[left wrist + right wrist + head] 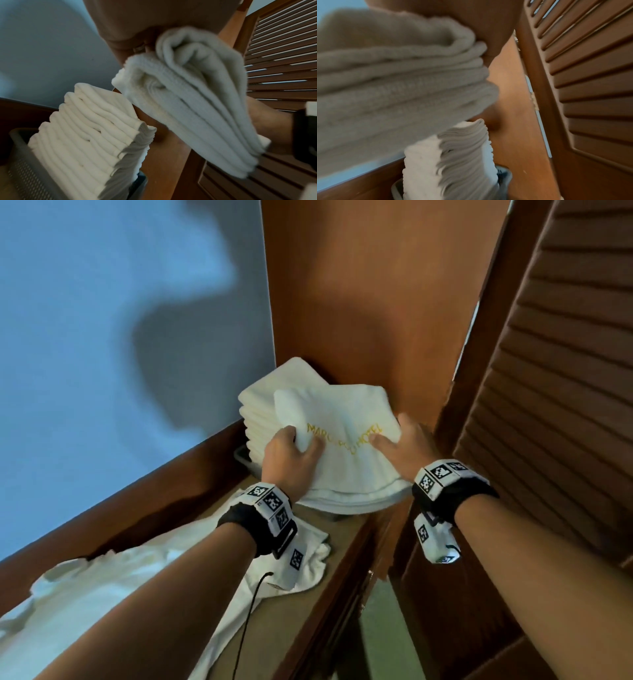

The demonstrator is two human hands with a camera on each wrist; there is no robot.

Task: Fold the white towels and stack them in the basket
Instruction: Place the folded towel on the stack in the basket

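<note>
A folded white towel [346,440] with yellow embroidered lettering hangs in the air between my two hands, just above and in front of a tall stack of folded white towels [263,405]. My left hand [291,453] grips its left edge with curled fingers. My right hand [400,440] holds its right edge, thumb on top. In the left wrist view the held towel [192,102] shows its layered folds beside the stack [89,129], which stands in a grey mesh basket [25,165]. The right wrist view shows the held towel [393,83] above the stack [447,162].
Unfolded white towels [113,587] lie on the wooden shelf [274,621] under my left forearm. A wooden panel [359,302] stands right behind the stack. A louvered wooden door [555,371] is close on the right, and a pale wall [102,302] on the left.
</note>
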